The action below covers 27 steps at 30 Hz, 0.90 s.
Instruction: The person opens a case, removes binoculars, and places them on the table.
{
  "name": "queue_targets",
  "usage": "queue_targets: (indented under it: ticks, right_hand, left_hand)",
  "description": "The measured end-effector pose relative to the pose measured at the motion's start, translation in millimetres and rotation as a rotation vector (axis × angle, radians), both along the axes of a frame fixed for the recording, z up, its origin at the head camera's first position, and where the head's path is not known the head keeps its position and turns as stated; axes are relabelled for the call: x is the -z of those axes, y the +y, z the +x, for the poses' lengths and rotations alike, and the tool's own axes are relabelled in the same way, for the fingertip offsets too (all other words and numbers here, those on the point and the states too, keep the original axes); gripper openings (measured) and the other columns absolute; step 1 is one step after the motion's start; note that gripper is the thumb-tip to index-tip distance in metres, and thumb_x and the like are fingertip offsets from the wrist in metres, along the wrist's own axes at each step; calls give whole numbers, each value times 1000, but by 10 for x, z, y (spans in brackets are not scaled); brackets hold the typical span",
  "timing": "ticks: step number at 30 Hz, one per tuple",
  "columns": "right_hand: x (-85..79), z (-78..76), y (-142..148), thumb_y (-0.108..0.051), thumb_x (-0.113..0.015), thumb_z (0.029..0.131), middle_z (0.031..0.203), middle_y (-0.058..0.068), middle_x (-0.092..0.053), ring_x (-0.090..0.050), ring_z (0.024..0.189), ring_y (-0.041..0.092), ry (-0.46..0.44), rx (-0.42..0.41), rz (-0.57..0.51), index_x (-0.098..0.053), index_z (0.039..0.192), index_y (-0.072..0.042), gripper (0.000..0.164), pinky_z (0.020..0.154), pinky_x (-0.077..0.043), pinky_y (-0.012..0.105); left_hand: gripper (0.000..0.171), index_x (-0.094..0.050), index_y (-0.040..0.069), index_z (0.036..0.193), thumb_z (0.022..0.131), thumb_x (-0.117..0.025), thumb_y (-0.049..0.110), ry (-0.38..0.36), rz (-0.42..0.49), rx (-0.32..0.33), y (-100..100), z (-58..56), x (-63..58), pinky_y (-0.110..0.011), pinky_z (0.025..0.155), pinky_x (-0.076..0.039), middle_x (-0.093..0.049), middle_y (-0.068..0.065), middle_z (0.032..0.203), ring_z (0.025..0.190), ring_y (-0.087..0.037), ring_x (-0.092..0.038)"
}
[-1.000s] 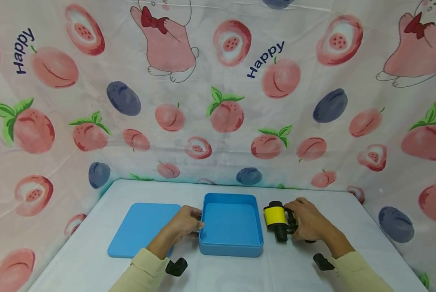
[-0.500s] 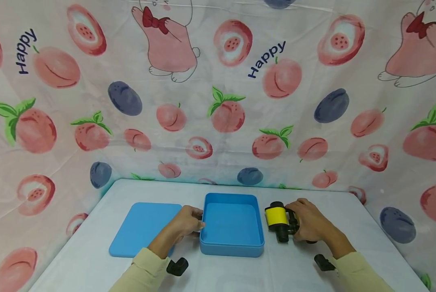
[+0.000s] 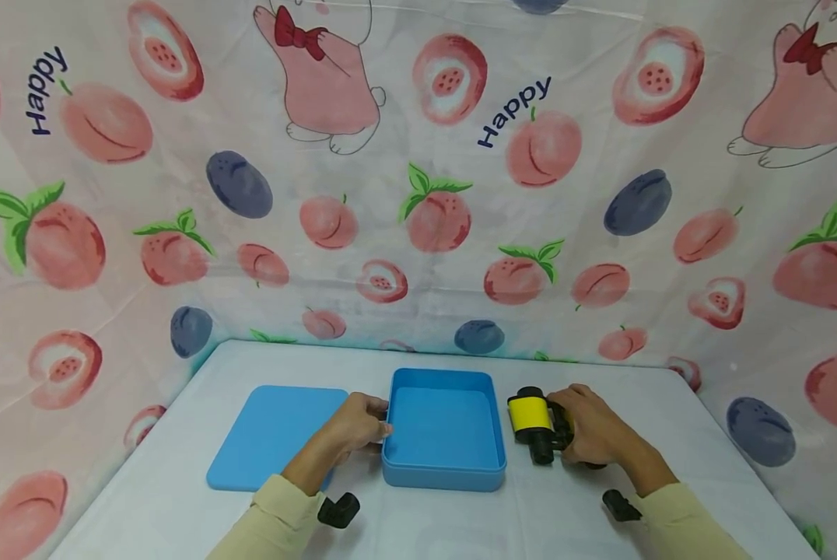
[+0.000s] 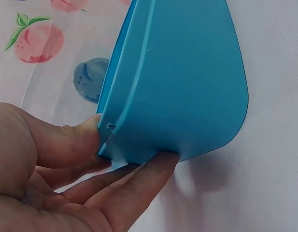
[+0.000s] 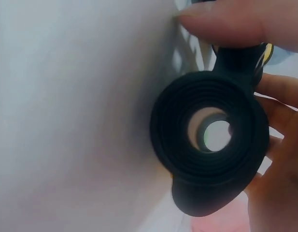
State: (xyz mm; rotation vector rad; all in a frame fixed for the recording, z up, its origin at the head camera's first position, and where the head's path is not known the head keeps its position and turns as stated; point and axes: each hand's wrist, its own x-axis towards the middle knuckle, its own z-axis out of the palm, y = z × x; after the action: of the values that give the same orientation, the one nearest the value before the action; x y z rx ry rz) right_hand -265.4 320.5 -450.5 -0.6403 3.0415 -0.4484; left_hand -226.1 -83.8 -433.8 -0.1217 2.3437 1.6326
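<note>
A shallow blue box (image 3: 443,479), open at the top with nothing inside, sits at the middle of the white table. My left hand (image 3: 354,424) holds its left side. In the left wrist view, the thumb is at the rim of the box (image 4: 187,87) and the other fingers lie against its outer wall. To the right of the box lie black and yellow binoculars (image 3: 530,414), gripped by my right hand (image 3: 590,426) around the right barrel, which is mostly hidden. One black eyecup (image 5: 209,176) faces the right wrist camera, with thumb and fingers on either side.
A flat blue lid (image 3: 271,435) lies left of the box, partly under my left forearm in this view. Black camera mounts (image 3: 339,510) hang by both wrists. A fruit-printed cloth (image 3: 418,194) rises behind the table's back edge and along its sides.
</note>
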Motion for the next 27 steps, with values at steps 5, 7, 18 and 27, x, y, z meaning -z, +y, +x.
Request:
queue_targets:
  ticks: [5, 7, 18, 27]
  right_hand:
    - [9, 23, 19, -16, -91, 62, 140, 15, -60, -47, 132, 41, -9, 7, -19, -58, 141, -5, 86, 109, -46, 69]
    - [13, 32, 24, -16, -91, 64, 145, 18, -58, -45, 137, 43, -14, 13, -17, -58, 142, -5, 86, 110, -44, 70]
    - [16, 57, 50, -20, -94, 68, 158, 22, -49, -26, 154, 48, -37, -7, -2, -50, 149, -4, 94, 122, -13, 76]
    - [-185, 108, 48, -23, -93, 72, 163, 22, -40, -16, 156, 50, -62, -17, -51, -43, 156, -8, 98, 118, -4, 83]
  left_hand:
    - [51, -50, -14, 146, 98, -65, -4, -2, -5, 0, 13, 13, -21, -53, 88, -63, -60, -33, 140, 121, -43, -67]
    - [51, -50, -14, 145, 98, -65, -4, 1, -7, 4, 11, 13, -33, -53, 88, -63, -59, -33, 140, 122, -43, -67]
    - [53, -49, -14, 146, 96, -66, -4, 0, -26, 30, 22, -31, -42, -53, 89, -63, -61, -31, 139, 118, -40, -69]
    - [55, -51, -14, 145, 96, -69, 5, 44, -183, 66, -2, -19, -151, -54, 98, -59, -61, -30, 141, 125, -40, -65]
